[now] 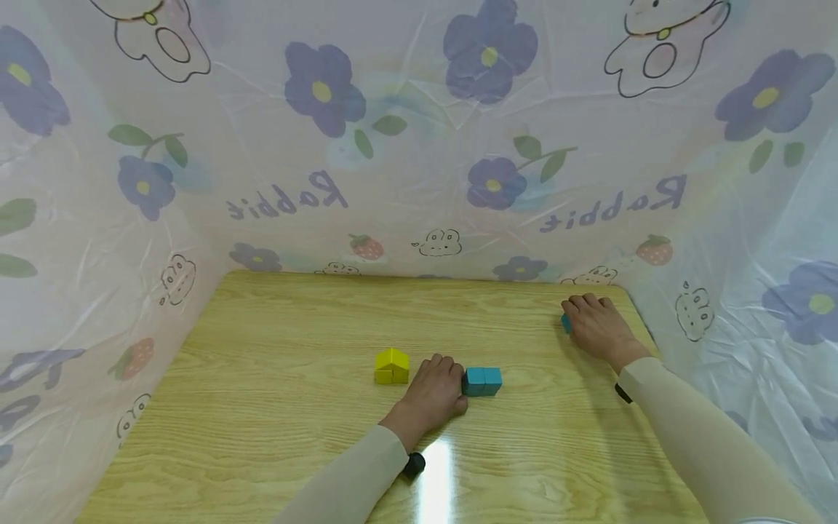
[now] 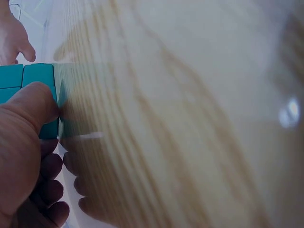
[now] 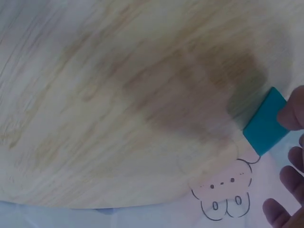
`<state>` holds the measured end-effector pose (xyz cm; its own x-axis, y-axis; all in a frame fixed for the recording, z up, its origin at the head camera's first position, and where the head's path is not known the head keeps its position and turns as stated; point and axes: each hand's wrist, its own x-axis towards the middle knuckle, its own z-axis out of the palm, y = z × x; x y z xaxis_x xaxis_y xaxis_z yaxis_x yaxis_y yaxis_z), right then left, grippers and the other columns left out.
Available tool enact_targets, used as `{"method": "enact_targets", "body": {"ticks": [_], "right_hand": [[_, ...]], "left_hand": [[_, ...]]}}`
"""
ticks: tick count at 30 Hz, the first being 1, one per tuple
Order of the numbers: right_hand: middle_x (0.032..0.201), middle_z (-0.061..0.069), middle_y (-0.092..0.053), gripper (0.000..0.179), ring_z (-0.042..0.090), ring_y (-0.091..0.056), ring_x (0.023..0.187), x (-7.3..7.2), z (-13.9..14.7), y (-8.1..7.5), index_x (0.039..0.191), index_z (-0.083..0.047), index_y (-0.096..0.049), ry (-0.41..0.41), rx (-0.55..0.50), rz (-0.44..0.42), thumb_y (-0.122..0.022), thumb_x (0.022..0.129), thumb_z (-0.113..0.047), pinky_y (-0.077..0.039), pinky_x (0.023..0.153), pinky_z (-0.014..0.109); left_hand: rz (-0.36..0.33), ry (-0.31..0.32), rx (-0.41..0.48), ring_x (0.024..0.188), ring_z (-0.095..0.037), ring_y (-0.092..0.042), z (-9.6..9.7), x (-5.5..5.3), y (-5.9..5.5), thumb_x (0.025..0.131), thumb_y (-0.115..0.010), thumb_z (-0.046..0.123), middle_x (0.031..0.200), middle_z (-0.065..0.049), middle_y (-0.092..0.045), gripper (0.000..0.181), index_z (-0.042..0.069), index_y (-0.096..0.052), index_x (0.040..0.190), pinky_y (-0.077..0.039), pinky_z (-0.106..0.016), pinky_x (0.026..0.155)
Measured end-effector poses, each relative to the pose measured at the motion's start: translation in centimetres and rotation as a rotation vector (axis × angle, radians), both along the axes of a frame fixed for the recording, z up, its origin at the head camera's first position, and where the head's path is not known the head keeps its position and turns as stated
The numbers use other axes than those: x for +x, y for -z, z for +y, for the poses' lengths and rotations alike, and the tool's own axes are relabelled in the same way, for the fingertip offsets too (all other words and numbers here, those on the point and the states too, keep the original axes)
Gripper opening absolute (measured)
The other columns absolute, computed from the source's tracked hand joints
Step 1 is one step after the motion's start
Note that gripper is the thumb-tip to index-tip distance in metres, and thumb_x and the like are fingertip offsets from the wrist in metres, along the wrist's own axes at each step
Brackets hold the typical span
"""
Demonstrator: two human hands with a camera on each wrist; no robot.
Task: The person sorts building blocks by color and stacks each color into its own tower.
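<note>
Near the middle of the table, my left hand (image 1: 432, 393) grips the left end of a pair of blue blocks (image 1: 483, 381) standing side by side. In the left wrist view its thumb (image 2: 35, 102) presses on the blocks' face, while the other fingers curl below. Over by the far right corner, my right hand (image 1: 597, 327) pinches another blue block (image 1: 566, 324), mostly covered by the fingers in the head view. The right wrist view shows that block's slanted flat face with the thumb (image 3: 293, 114) against its edge.
Left of my left hand stands a small yellow block house (image 1: 391, 366) with a pointed roof. The wooden table (image 1: 294, 320) is bordered at the back and sides by a printed curtain (image 1: 406, 167). Each wrist wears a black device, the left one (image 1: 414, 465) close over the tabletop.
</note>
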<state>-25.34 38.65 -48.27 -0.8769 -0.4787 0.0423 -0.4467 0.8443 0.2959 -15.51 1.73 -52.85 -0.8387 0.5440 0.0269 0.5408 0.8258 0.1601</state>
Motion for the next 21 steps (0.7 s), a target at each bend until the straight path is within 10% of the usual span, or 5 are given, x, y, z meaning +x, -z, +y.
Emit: {"method": "enact_targets", "body": {"ticks": [11, 21], "right_hand": [[0.133, 0.021, -0.063, 0.032, 0.042, -0.059, 0.121, -0.2, 0.6, 1.3, 0.134, 0.004, -0.057, 0.021, 0.053, -0.045, -0.061, 0.105, -0.009, -0.046, 0.102, 0.062], [0.096, 0.013, -0.056, 0.011, 0.032, -0.049, 0.088, 0.7, 0.0, 1.9, 0.105, -0.002, -0.054, 0.002, 0.005, 0.056, -0.064, 0.103, -0.005, -0.042, 0.086, 0.052]], "left_hand": [[0.02, 0.001, 0.007, 0.097, -0.017, -0.049, 0.1, 0.2, -0.4, 0.097, -0.069, 0.038, 0.102, 0.001, -0.06, 0.033, 0.012, -0.064, 0.117, -0.044, -0.032, 0.089], [0.024, -0.001, 0.004, 0.097, -0.017, -0.048, 0.0, 0.1, 0.0, 0.098, -0.068, 0.04, 0.101, 0.002, -0.058, 0.033, 0.012, -0.063, 0.116, -0.043, -0.032, 0.089]]}}
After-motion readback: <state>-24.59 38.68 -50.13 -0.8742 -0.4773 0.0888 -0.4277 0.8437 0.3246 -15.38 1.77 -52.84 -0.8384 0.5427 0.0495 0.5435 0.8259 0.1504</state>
